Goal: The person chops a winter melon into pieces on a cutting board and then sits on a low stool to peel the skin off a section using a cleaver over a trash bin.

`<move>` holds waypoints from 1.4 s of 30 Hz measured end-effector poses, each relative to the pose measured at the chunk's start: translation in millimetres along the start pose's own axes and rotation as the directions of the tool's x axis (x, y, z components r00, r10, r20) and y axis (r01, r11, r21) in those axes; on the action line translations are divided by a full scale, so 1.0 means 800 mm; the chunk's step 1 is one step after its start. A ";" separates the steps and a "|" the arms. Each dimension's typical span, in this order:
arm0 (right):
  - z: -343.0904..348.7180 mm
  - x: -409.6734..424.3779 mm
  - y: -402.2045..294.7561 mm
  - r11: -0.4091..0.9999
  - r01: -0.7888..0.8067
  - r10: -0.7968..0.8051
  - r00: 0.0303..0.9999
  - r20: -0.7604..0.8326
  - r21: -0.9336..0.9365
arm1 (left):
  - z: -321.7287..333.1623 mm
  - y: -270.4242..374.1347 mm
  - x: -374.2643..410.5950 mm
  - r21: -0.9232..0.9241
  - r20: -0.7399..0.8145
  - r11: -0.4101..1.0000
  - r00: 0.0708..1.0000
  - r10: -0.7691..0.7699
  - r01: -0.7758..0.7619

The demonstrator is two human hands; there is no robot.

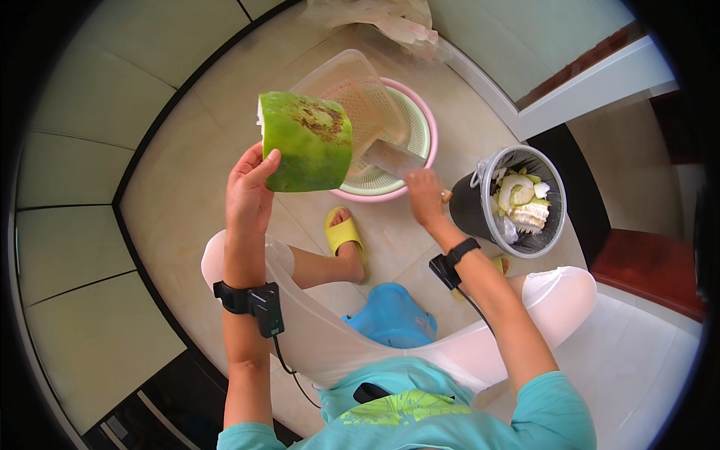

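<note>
My left hand (251, 183) holds up a thick section of green-skinned winter melon (307, 149), gripping it at its left end with the thumb on the rind. A brown, rough patch marks the top of the rind, and white flesh shows at the cut left edge. In my right hand (426, 192), slightly blurred, is a cleaver (392, 158) with a broad metal blade and a wooden handle. The blade is apart from the melon, to its right. Beneath both are a pink basin (432, 138), a pale green colander (417, 121) and a clear plastic basket (360, 70) tilted over them.
A lined trash bin (554, 160) with peelings and pith (523, 202) inside stands at the right. A blue plastic stool (394, 318) is below me on the tiled floor (180, 163). Cabinets (79, 169) line the left. A plastic bag (394, 25) lies at the back by the door frame (590, 84).
</note>
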State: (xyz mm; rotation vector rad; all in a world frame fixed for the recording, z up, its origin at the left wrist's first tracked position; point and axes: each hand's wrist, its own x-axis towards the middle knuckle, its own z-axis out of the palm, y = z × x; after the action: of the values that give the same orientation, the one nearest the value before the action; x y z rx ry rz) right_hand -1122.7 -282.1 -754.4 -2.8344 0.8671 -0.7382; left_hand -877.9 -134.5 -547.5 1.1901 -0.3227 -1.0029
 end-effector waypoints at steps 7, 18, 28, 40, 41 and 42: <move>0.025 -0.190 -0.004 0.783 -0.622 0.433 0.579 0.691 0.031 | 0.023 0.000 0.004 -0.040 0.015 0.999 0.999 -0.031 0.032; 0.080 -0.211 0.032 0.706 -0.705 0.618 0.663 0.422 0.074 | 0.067 -0.007 0.018 -0.224 -0.014 0.962 0.987 -0.162 0.155; 0.091 -0.205 0.038 0.797 -0.601 0.523 0.739 0.424 0.064 | 0.085 -0.011 0.021 -0.224 -0.044 0.950 0.972 -0.233 0.217; 0.118 -0.149 -0.037 0.766 -0.608 0.379 0.687 0.620 0.206 | 0.084 -0.011 0.014 -0.177 -0.117 0.964 0.969 -0.219 0.196; 0.118 -0.149 -0.043 0.822 -0.543 0.335 0.704 0.626 0.170 | 0.081 -0.010 0.013 -0.178 -0.126 0.966 0.969 -0.214 0.190; 0.123 -0.154 -0.045 0.871 -0.474 0.295 0.716 0.633 0.131 | 0.080 -0.010 0.013 -0.176 -0.126 0.966 0.969 -0.214 0.191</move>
State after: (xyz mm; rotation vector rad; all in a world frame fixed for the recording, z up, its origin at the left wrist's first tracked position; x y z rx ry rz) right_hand -1147.0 -190.7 -885.3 -2.2642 1.0719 0.0991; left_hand -920.2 -182.5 -532.4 1.1554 -0.0031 -1.0917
